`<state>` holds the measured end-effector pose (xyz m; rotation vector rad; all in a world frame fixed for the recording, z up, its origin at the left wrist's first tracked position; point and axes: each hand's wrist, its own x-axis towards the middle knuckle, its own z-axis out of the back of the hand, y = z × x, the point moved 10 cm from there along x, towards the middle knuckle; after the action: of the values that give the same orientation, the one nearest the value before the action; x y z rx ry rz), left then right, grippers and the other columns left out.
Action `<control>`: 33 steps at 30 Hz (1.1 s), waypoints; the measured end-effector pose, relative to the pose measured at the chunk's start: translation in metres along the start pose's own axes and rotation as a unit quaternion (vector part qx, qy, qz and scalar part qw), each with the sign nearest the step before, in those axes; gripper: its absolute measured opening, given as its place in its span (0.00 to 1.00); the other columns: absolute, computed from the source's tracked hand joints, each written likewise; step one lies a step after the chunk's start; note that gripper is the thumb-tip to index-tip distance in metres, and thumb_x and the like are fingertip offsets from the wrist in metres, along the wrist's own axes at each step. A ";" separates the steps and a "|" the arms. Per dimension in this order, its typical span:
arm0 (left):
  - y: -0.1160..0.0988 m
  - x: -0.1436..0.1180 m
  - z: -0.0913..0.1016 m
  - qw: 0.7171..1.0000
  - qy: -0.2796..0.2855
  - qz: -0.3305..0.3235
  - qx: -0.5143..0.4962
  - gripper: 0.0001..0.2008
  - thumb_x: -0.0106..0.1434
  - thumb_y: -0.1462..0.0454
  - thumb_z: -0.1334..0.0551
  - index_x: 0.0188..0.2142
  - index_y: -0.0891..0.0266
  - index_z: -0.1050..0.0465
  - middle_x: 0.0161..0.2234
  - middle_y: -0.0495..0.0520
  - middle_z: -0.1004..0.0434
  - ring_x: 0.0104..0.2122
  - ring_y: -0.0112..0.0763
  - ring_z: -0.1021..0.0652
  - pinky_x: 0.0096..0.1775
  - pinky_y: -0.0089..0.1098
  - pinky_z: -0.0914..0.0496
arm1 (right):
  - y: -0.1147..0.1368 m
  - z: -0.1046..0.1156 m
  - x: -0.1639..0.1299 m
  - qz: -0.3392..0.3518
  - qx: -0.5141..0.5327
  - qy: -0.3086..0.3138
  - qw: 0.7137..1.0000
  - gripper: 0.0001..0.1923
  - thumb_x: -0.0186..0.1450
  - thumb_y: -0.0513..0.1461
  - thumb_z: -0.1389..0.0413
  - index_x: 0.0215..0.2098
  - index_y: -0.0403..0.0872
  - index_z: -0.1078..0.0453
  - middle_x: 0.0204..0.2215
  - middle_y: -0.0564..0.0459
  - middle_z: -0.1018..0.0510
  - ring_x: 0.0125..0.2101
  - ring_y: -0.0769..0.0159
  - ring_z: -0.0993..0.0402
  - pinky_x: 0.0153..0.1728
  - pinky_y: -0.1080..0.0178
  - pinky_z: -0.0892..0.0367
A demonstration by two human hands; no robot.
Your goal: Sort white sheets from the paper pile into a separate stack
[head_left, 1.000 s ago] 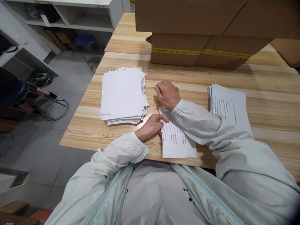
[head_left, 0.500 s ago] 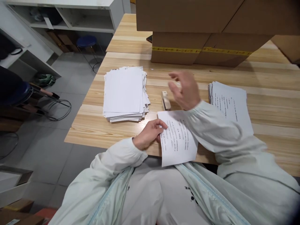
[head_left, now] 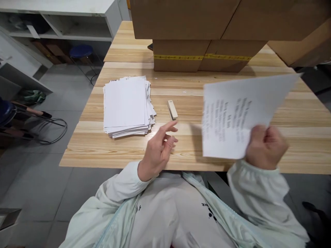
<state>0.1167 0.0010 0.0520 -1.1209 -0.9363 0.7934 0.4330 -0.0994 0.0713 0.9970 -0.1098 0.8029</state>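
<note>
My right hand (head_left: 267, 146) is closed on the near edge of some printed paper (head_left: 227, 120), which is raised over the right part of the table. Whether it is one sheet or several I cannot tell. Over the table's front edge, my left hand (head_left: 159, 150) has its fingers apart and holds nothing. A cream stapler (head_left: 172, 110) lies just beyond the left fingertips, untouched. To the left of it rests a thick, uneven stack of white paper (head_left: 125, 105). The printed pile on the right is hidden behind the raised paper.
Large cardboard boxes (head_left: 178, 55) with yellow tape stand stacked at the back of the wooden table (head_left: 85, 144). A dark flat object (head_left: 150, 46) sits beside them. On the floor to the left are a blue stool (head_left: 81, 51) and a white shelf unit (head_left: 88, 31).
My right hand came down from above the stapler, took hold of the printed paper and carried it up to the right. My left hand let go of the paper, its fingers now apart.
</note>
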 end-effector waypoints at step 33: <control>0.045 0.034 0.136 0.918 -0.074 -0.002 0.389 0.12 0.62 0.65 0.34 0.46 0.60 0.27 0.48 0.58 0.20 0.50 0.43 0.24 0.54 0.42 0.31 | 0.201 -0.266 -0.100 0.282 0.143 0.443 0.839 0.04 0.60 0.35 0.39 0.28 0.47 0.23 0.25 0.54 0.27 0.31 0.65 0.33 0.36 0.61 0.40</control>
<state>0.0034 0.0939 0.0373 -0.3630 -0.6375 1.1245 0.1602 0.1116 0.0206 0.7777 0.5616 1.8029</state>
